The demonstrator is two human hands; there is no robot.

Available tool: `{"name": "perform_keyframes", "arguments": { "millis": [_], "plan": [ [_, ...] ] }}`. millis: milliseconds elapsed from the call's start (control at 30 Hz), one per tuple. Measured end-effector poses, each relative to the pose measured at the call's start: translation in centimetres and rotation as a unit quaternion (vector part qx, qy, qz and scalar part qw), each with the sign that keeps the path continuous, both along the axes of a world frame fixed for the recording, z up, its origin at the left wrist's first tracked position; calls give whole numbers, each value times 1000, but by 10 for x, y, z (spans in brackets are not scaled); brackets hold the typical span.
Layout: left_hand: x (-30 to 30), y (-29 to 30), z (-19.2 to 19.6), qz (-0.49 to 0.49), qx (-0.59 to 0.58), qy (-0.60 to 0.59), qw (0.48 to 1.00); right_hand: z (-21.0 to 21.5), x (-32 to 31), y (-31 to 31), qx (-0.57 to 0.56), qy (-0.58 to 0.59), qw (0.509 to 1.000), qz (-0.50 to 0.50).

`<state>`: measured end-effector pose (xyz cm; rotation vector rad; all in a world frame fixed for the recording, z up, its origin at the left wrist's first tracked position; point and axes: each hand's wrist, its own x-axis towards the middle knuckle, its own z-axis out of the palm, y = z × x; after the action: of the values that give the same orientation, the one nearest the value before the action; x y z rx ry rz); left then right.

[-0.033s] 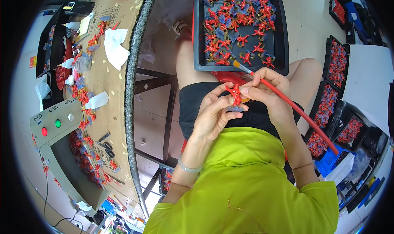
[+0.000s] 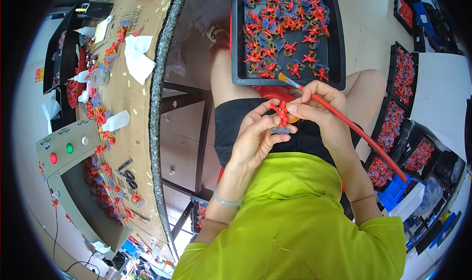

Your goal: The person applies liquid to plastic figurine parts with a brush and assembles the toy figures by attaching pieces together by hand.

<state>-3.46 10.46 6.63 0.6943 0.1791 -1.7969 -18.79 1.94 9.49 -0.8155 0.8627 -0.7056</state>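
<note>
Above my lap, my left hand [image 2: 256,136] grips a small red toy figure [image 2: 281,114] with a translucent blue base, fingers closed around its side and lower end. My right hand [image 2: 319,105] pinches the figure's other side with thumb and fingertip. That same hand also holds a long red-handled paintbrush [image 2: 354,127], laid across its fingers. The brush's bristles point up and left, near the tray's lower edge and apart from the figure. A black tray [image 2: 290,79] filled with similar red, blue and yellowish figures rests across my legs, just beyond my hands.
At left stands a cardboard-topped table [image 2: 140,98] with a white tissue [image 2: 139,56], a white bottle [image 2: 116,121], scissors [image 2: 130,179] and rows of figures. A grey machine [image 2: 69,147] with coloured buttons sits there. More filled trays [image 2: 403,76] line the right side.
The paintbrush has tilted very slightly, its handle end rising a little. My hands and the figure stay in nearly the same place.
</note>
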Motion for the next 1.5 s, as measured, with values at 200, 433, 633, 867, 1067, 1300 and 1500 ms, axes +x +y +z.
{"name": "perform_keyframes", "arguments": {
  "millis": [200,433,633,867,1067,1300,1500],
  "plan": [
    [-1,0,-1,21,-27,22,999,-3,2,3,0,-20,1000,-19],
    [-1,2,-2,-17,-110,102,988,-12,1,5,-14,-48,997,-56],
    [-4,1,-2,1,-152,-53,987,-16,3,0,-74,-64,994,-43],
    [-16,-1,-1,84,-122,-441,885,-1,-25,-1,-241,29,969,-56],
    [-18,-1,3,72,-134,-657,738,13,-16,2,-394,127,910,11],
    [-16,2,5,85,-149,-762,625,19,-2,11,-379,132,913,-72],
    [-14,0,5,100,-174,-794,574,14,-7,15,-357,195,912,-45]
  ]
}}
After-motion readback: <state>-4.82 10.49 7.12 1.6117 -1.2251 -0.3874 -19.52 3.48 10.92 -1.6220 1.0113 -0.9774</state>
